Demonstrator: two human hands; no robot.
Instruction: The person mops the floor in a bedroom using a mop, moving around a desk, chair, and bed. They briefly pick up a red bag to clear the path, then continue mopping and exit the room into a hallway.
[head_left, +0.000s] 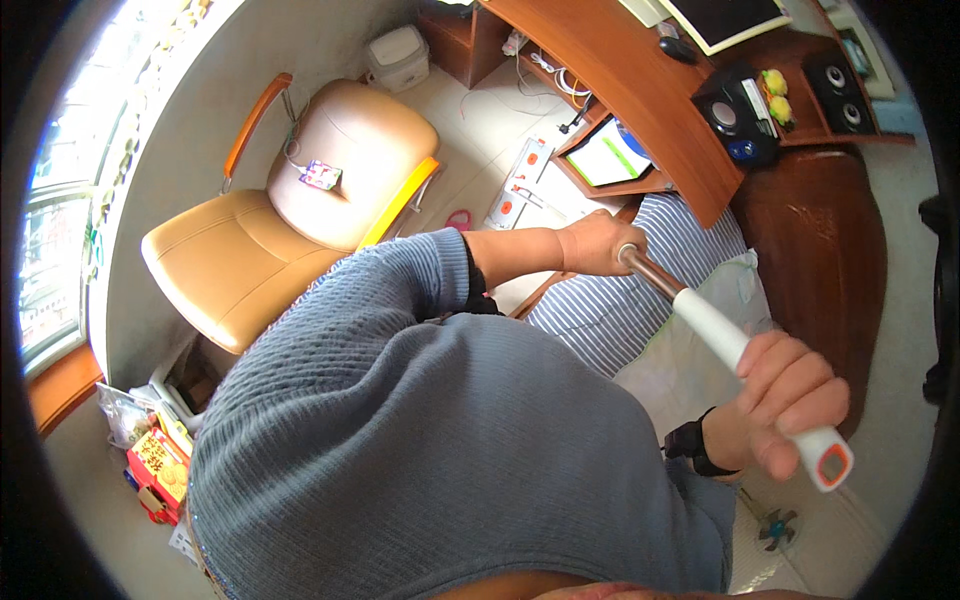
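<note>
Hands [793, 385] grip white-handled pole [715, 324]; red package [160, 462], print unclear.

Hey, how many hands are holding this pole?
2: the left hand grips the pole next to its brown section; the right hand wraps its white handle near the end. I see no others.

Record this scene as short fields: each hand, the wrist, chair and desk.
Left hand: closed around the metal shaft of a pole
Right hand: wrapped around the pole's white handle
Right wrist: black watch
Chair: tan, small patterned item on it
Desk: brown, black mouse on top
</note>
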